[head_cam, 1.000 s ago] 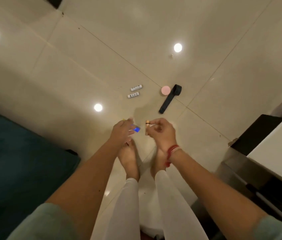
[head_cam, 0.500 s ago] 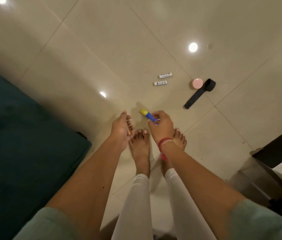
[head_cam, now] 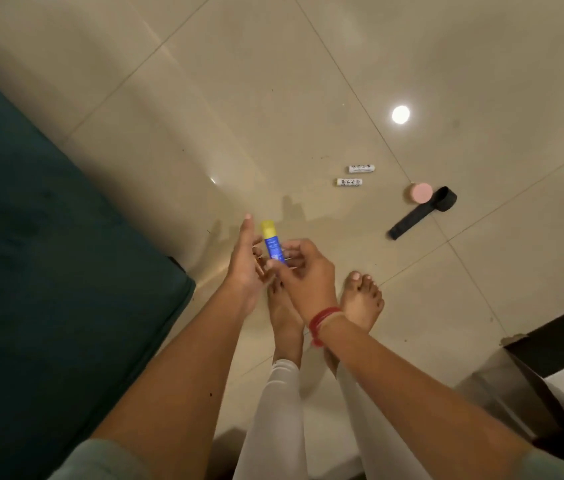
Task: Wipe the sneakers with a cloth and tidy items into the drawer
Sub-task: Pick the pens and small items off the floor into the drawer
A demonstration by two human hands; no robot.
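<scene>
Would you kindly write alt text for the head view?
A barefoot person's right hand pinches a blue tube with a yellow cap beside the left hand. Two small white cylinders, a round pink disc and a black strap lie on the beige tiled floor.

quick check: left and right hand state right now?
Left hand: index finger straight beside the blue yellow-capped tube; grip cannot be told.
Right hand: pinches that tube.

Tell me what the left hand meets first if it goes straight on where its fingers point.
Probably only bare floor: the left hand points up-frame beside the blue tube, with the batteries off to the right. Depth is unclear.
</scene>
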